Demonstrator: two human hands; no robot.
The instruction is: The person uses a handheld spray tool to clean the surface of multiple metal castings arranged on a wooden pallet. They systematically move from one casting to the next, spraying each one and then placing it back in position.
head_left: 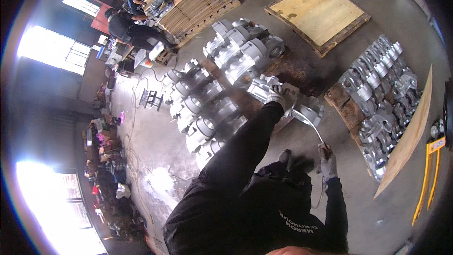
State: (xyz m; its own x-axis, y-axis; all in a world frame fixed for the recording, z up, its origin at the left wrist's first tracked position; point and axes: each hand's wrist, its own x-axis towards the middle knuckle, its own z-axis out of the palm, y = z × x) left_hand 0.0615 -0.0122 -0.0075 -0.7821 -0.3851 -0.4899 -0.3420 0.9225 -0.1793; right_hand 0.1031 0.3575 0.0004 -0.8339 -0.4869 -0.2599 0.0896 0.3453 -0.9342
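Note:
My left hand (276, 96), in a pale work glove with dark fingertips, curls over the top of a silver metal casting (261, 88) on the near side of the stacked parts. In my gloved right hand (327, 163) is a long bent metal wand (309, 123), its fingers closed around the lower end. The wand's curved far end reaches the casting (310, 112) to the right of my left hand; whether it touches cannot be made out. A thin hose (321, 194) hangs below my right hand.
Rows of silver castings (200, 127) stand left of my left arm, with more (247, 49) beyond. Castings on a wooden pallet (347, 108) stand at right beside a leaning plywood sheet (408, 134). A plywood-topped pallet (321, 14) lies farther off. Two people (130, 28) work at far left.

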